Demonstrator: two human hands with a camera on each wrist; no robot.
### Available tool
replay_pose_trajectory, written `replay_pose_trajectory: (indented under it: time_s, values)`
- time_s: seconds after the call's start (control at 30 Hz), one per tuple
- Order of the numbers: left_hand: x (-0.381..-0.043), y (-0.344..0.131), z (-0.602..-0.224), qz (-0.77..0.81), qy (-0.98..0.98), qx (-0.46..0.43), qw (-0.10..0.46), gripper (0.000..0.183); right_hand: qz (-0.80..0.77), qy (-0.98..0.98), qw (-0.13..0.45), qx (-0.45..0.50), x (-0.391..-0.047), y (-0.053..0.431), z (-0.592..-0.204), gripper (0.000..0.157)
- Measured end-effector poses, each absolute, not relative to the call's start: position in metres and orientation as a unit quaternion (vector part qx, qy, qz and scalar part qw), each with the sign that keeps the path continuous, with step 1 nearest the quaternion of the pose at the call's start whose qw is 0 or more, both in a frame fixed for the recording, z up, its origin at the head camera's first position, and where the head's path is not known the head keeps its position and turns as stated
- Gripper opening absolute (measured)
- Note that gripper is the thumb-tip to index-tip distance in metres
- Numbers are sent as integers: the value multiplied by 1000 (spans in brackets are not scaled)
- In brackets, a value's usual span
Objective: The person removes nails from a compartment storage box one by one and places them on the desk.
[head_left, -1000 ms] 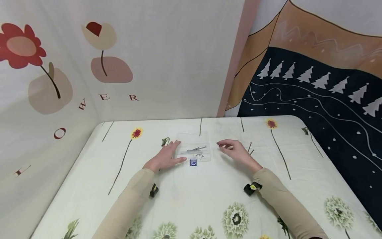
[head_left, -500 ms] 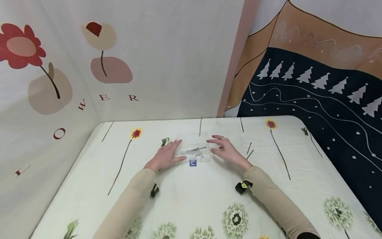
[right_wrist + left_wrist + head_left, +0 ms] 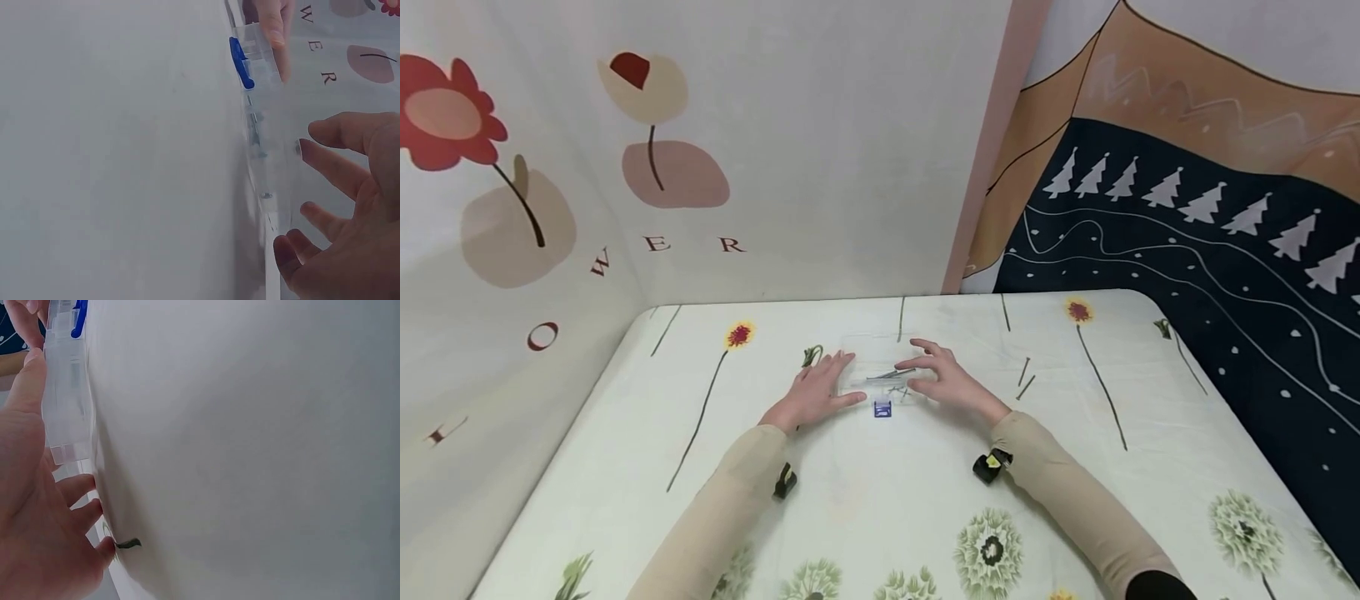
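A clear plastic box (image 3: 859,386) lies on the table with its transparent lid folded back and a blue latch (image 3: 882,409) at its front. Inside are long grey nails or screws (image 3: 882,377) and several short ones (image 3: 897,392); their exact kind is too small to tell. My left hand (image 3: 812,392) rests at the box's left side, fingers spread and thumb along the front corner; the left wrist view shows the thumb against the box wall (image 3: 65,394). Over the box's right part hovers my right hand (image 3: 951,385), fingers apart, one fingertip close to a nail head (image 3: 299,148).
Two loose nails or screws, an upper one (image 3: 1023,371) and a lower one (image 3: 1026,387), lie on the flowered tablecloth (image 3: 850,500) right of the box. A printed curtain wall (image 3: 835,167) stands behind the table.
My right hand has moved left, from beside the box to above its right part, uncovering the two loose nails or screws. My left hand has stayed at the box's left side.
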State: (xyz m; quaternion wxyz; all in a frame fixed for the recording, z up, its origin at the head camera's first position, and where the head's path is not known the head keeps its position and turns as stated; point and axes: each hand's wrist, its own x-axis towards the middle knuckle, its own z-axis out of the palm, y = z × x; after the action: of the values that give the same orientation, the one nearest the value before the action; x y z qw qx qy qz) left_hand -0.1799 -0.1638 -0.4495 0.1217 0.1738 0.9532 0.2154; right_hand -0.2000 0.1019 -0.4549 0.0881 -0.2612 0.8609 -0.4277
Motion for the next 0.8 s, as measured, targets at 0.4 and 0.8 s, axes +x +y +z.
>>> replay_pose_trajectory:
  time_s: [0.4, 0.8]
  values:
    - [-180, -163, -448, 236, 947, 168, 137, 82, -372, 883, 105, -265, -205, 91, -457, 36]
    - [-180, -162, -446, 233, 948, 173, 130, 81, -337, 905, 102, -238, -199, 76, -451, 25]
